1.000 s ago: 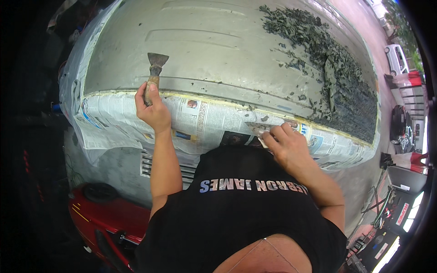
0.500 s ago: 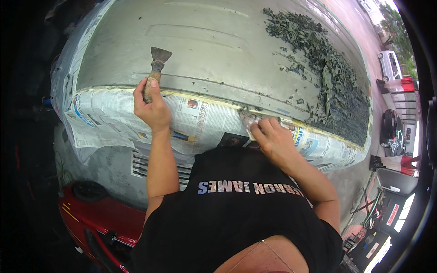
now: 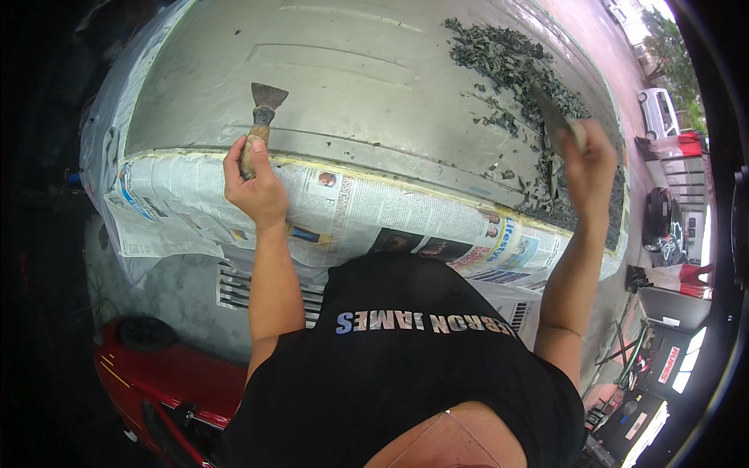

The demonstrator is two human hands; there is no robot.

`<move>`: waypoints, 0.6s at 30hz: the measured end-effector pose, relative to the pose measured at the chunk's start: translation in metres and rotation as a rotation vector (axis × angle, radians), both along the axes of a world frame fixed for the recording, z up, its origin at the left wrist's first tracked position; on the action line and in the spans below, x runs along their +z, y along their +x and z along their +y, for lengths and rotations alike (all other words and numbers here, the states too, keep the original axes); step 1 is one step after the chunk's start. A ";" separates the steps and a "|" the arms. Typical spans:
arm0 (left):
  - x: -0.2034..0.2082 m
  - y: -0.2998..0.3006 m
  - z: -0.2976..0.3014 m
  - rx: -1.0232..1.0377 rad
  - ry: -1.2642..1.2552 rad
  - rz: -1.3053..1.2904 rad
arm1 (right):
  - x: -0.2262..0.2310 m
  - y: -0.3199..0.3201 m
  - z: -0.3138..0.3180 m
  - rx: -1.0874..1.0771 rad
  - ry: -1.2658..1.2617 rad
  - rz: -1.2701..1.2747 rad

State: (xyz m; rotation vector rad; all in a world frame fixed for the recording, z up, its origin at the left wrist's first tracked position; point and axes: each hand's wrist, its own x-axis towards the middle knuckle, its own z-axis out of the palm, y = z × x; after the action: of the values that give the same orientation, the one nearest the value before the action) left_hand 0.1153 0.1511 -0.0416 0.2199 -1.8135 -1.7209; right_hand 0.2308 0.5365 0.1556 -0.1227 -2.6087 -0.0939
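Note:
My left hand (image 3: pixel 257 187) is closed around the handle of a paint scraper (image 3: pixel 264 117), its worn, flared blade pointing up over the grey metal panel (image 3: pixel 335 86). At the panel's right side, my right hand (image 3: pixel 591 164) grips a second scraper (image 3: pixel 554 117), its broad blade turned toward the far side. That hand is smeared by motion. The second blade lies over a patch of dark, curled paint flakes (image 3: pixel 499 58); whether it touches the metal I cannot tell. More flakes spread along the right edge and lie loose near the front edge.
Taped newspaper (image 3: pixel 355 207) covers the panel's near side, and plastic sheeting (image 3: pixel 105 144) hangs at the left. A red car (image 3: pixel 168 374) stands behind at lower left. On the right are a white van (image 3: pixel 659 111), a dark motorcycle or car (image 3: pixel 662 222) and shop gear (image 3: pixel 651 413).
My right hand has swung from the newspaper-covered front edge up and right, over the paint flakes, with its scraper. My left hand keeps its scraper in nearly the same place.

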 end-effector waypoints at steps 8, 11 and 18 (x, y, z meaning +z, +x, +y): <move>-0.005 0.000 0.001 0.012 0.039 0.005 | -0.083 0.021 -0.072 0.200 0.189 -0.362; -0.009 -0.005 -0.001 0.035 -0.028 0.052 | -0.083 0.034 -0.117 0.413 0.046 -0.486; -0.006 0.002 -0.007 0.042 0.014 0.010 | -0.106 0.022 -0.155 0.471 0.075 -0.570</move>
State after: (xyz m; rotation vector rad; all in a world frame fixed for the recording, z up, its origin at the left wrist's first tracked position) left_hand 0.1173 0.1445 -0.0476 0.2528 -1.7778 -1.7030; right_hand 0.2523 0.3810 0.0496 0.6304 -3.1089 -0.0644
